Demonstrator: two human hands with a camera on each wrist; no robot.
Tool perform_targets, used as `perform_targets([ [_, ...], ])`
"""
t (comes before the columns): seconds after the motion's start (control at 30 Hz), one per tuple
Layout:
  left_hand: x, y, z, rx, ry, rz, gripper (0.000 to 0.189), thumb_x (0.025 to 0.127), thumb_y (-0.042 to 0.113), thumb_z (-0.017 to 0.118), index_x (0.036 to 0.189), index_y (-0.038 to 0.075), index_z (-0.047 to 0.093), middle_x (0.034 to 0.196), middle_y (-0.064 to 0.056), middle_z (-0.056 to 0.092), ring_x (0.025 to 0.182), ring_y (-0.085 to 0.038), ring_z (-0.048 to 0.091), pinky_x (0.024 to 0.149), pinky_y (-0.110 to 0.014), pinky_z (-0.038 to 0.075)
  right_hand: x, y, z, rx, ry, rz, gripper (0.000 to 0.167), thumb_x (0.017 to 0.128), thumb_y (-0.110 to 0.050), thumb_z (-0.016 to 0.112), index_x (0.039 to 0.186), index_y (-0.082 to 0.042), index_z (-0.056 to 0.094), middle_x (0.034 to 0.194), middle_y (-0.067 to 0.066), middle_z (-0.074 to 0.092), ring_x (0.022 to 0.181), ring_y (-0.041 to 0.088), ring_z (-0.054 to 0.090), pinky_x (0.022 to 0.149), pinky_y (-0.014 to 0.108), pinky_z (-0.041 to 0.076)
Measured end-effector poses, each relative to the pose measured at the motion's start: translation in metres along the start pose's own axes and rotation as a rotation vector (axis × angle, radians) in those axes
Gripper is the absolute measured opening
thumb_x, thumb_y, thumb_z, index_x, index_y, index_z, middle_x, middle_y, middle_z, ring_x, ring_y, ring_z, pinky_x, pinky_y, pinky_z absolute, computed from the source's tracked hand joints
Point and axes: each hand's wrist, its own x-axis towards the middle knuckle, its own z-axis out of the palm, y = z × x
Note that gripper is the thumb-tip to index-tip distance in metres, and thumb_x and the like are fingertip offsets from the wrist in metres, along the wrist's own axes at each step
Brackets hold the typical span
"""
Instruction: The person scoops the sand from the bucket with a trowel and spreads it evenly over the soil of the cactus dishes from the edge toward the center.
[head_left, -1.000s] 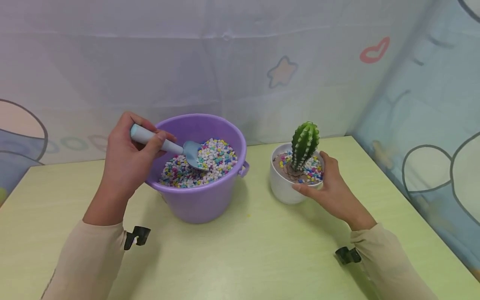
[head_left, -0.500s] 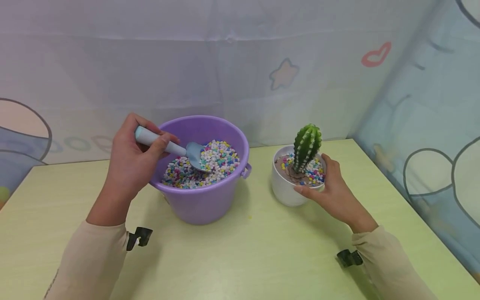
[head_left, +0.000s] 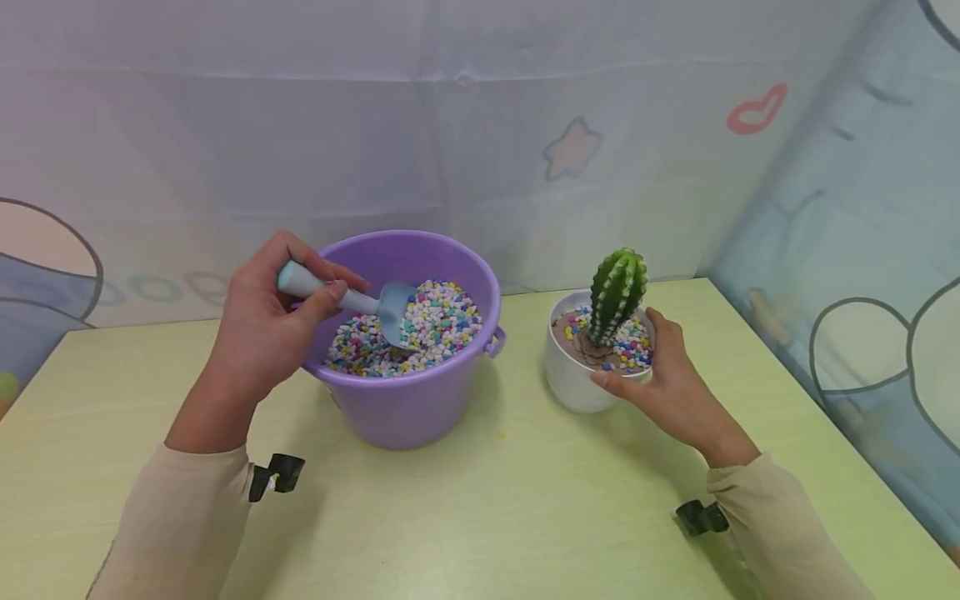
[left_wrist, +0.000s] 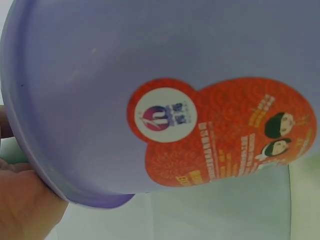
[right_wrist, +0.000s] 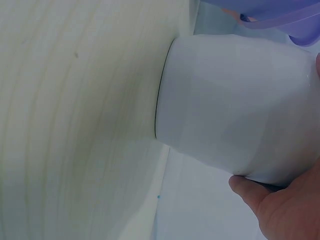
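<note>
Bucket [head_left: 408,400]: purple plastic, round, surface [head_left: 480,517] centre, part-filled with multicoloured pebbles [head_left: 438,321]. Left hand [head_left: 270,325] clamped on pale-blue scoop [head_left: 375,304], blade in pebbles. Pot [head_left: 570,379]: white, smooth, at 3 o'clock of bucket; holds cactus [head_left: 617,292], brown soil, pebbles. Right hand [head_left: 663,375] grips pot rim. Left wrist view alone shows red sticker [left_wrist: 225,135] on bucket wall.

One purple bucket [head_left: 408,392], one blue scoop [head_left: 352,301], one white pot [head_left: 570,379], one cactus [head_left: 617,293], two hands
</note>
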Motion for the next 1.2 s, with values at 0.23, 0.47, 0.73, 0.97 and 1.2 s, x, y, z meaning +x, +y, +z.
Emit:
perform_targets([
  [0.23,0.0,0.003,0.004,0.168,0.057,-0.092,0.023,0.095,0.003,0.064,0.108,-0.004,0.046,0.103,-0.018,0.07,0.084,-0.013,0.069,0.075,-0.022,0.054,0.0,-0.001,-0.001,0.001,0.001,0.001,0.111,0.088,-0.05,0.071,0.155,-0.006,-0.006,0.155,0.022,0.008,0.141,0.041,0.018,0.107,0.062,0.022],
  [0.47,0.0,0.006,0.006,0.348,0.084,-0.186,0.04,0.098,0.021,0.064,0.119,-0.003,0.039,0.101,-0.016,0.059,0.076,-0.011,0.068,0.067,-0.021,0.055,0.0,0.0,0.0,0.008,0.0,0.003,0.111,0.087,-0.05,0.071,0.155,-0.006,-0.006,0.156,0.021,0.007,0.141,0.041,0.018,0.107,0.062,0.022],
  [0.73,-0.004,0.003,0.011,0.464,0.038,0.045,0.025,0.095,0.008,0.067,0.109,0.001,0.048,0.088,-0.01,0.068,0.063,-0.013,0.061,0.057,-0.017,0.046,0.001,0.001,0.001,0.01,0.011,-0.009,0.111,0.087,-0.049,0.072,0.155,-0.003,-0.002,0.153,0.023,0.01,0.139,0.041,0.021,0.107,0.062,0.023],
  [0.97,-0.001,0.008,0.021,0.396,-0.179,0.31,0.024,0.087,-0.015,0.064,0.088,0.006,0.053,0.097,-0.005,0.072,0.085,-0.018,0.07,0.07,-0.024,0.055,-0.001,0.001,0.001,0.022,0.017,-0.025,0.109,0.087,-0.047,0.073,0.155,-0.003,-0.001,0.153,0.023,0.011,0.139,0.04,0.021,0.107,0.061,0.023],
  [1.2,0.003,0.013,0.021,0.382,-0.072,0.023,0.018,0.096,0.005,0.063,0.105,0.004,0.048,0.1,-0.008,0.07,0.078,-0.02,0.067,0.064,-0.023,0.05,-0.001,-0.001,0.0,0.021,0.012,-0.018,0.109,0.087,-0.048,0.072,0.155,-0.004,-0.002,0.154,0.022,0.009,0.14,0.04,0.02,0.107,0.062,0.022],
])
